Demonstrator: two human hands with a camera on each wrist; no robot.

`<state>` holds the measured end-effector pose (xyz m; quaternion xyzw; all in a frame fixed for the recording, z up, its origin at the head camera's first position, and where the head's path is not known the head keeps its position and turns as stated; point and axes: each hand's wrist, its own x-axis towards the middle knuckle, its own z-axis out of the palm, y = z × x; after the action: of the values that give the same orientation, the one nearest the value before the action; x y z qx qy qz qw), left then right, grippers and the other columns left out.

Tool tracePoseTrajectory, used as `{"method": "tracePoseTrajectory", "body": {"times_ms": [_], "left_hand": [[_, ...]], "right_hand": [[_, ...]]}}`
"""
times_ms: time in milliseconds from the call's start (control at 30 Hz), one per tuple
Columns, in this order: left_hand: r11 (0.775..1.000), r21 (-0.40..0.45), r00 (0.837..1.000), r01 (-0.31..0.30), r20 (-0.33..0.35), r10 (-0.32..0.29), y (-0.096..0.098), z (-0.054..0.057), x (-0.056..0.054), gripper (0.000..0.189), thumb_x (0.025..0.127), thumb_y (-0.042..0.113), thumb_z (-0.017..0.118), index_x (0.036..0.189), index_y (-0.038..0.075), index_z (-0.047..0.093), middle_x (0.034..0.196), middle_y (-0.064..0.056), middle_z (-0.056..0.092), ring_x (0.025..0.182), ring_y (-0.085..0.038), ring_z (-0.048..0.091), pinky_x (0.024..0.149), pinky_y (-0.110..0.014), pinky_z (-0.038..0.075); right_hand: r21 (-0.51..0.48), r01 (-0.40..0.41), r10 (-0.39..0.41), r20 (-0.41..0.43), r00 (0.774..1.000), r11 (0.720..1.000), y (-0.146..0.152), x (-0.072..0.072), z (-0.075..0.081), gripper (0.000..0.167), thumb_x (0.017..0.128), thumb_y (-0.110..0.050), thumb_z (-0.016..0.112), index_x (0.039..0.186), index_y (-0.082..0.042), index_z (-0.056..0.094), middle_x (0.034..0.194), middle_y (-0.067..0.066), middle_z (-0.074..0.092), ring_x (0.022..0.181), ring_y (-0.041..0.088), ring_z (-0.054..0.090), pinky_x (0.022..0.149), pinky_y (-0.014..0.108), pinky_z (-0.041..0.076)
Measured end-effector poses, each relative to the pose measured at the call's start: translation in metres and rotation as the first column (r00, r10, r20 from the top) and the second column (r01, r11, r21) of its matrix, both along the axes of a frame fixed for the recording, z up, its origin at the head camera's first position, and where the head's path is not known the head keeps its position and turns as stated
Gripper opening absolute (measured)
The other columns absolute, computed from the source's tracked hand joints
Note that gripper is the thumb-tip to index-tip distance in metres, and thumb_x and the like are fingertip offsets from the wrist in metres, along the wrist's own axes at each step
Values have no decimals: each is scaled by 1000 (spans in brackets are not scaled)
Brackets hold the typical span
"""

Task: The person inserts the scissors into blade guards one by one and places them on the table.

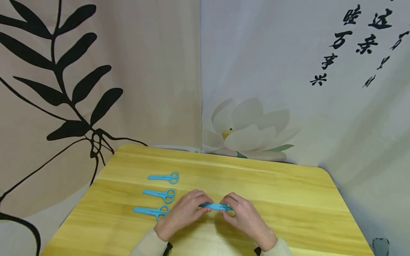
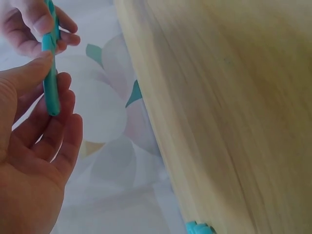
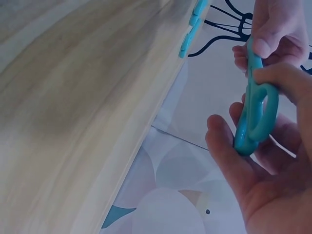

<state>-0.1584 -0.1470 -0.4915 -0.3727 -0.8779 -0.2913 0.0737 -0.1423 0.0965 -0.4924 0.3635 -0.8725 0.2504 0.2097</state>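
Note:
A pair of blue scissors (image 1: 215, 206) is held level between both hands above the table. My left hand (image 1: 189, 209) pinches the blade end between thumb and fingers. At the handle end my right hand (image 1: 243, 215) grips the scissors near the finger loops. The right wrist view shows one loop of the scissors (image 3: 263, 113) facing out, with the right thumb above it. In the left wrist view the blade end of the scissors (image 2: 51, 92) lies across the left fingers, the thumb on top.
Three more blue scissors lie in a column left of the hands: a far pair (image 1: 163, 177), a middle pair (image 1: 159, 194) and a near pair (image 1: 150, 211) partly behind the left hand. The wooden table (image 1: 288, 192) meets a printed curtain (image 1: 160, 71) at its back edge.

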Motion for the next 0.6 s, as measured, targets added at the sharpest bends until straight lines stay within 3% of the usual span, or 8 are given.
{"method": "tracePoseTrajectory", "body": {"times_ms": [233,600], "left_hand": [[1000,-2,1000,4,-25,-4,0,-1,0,14,91,18,82,104,15,78,101,8,64,91,-7,56,76,-21,52],[998,-60,998,16,-57,-19,-1,-1,4,13,94,20,80,105,16,78,101,8,62,91,-7,53,77,-18,50]], "right_hand": [[29,2,-3,12,1000,1000,-4,0,0,23,78,-8,89,94,-10,72,98,-4,67,80,6,65,68,18,56],[40,-8,7,16,1000,999,-9,3,-5,24,78,-8,89,94,-9,72,98,-1,67,79,6,65,68,18,56]]}}
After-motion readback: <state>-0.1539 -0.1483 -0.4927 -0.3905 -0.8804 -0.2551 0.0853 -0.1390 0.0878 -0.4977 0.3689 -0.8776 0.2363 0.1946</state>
